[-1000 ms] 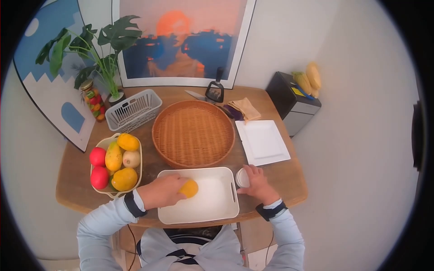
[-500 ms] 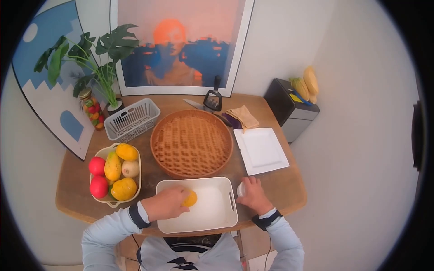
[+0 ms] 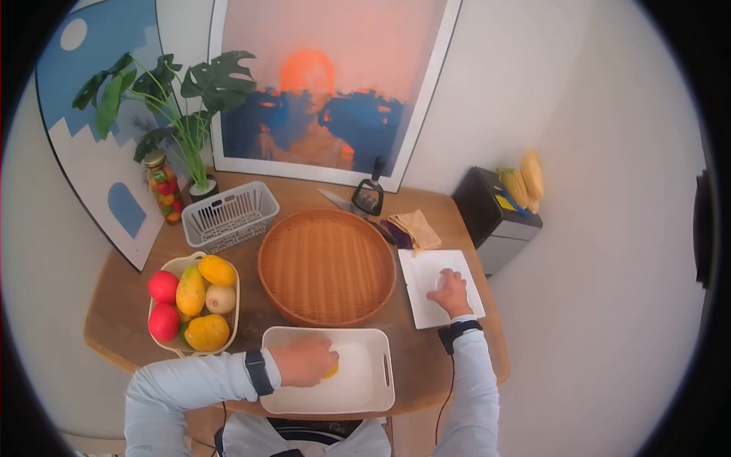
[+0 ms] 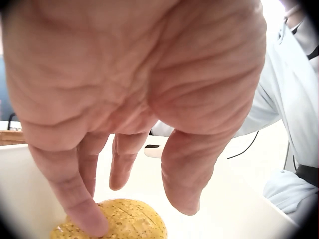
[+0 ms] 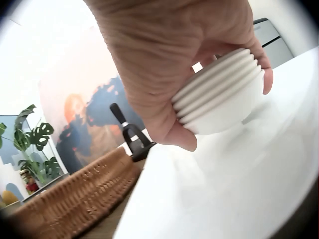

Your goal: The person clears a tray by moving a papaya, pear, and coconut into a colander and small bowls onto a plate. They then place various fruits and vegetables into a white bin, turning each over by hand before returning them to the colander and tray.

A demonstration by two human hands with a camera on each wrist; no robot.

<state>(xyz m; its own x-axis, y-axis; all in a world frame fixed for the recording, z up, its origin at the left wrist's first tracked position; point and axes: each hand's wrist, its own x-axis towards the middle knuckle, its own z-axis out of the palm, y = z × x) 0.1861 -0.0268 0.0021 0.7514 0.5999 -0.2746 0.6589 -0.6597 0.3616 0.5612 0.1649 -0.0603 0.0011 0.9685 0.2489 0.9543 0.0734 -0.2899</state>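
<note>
My left hand [image 3: 304,359] reaches over a white rectangular tray [image 3: 365,385] at the table's front edge. Below it in the tray lies a round yellow speckled fruit [image 4: 137,219], mostly covered by the hand in the head view. In the left wrist view one fingertip touches the fruit's top, the thumb [image 4: 182,174] stands apart from it, and the fingers are fairly straight. My right hand [image 3: 453,295] grips a stack of several small white bowls [image 5: 224,99] between thumb and fingers. The stack is tilted, low over a white square plate [image 3: 422,305].
A round wicker basket [image 3: 327,266] fills the table's middle. Left of it are a cream basket of fruit [image 3: 237,305] and a grey plastic basket [image 3: 232,217]. Behind the plate lie a tan cloth [image 3: 416,228], a knife [image 3: 335,199] and a black-handled grater [image 3: 369,196].
My right hand has carried the stack of bowls from beside the tray to over the plate. My left hand stays over the tray and now covers more of the yellow fruit.
</note>
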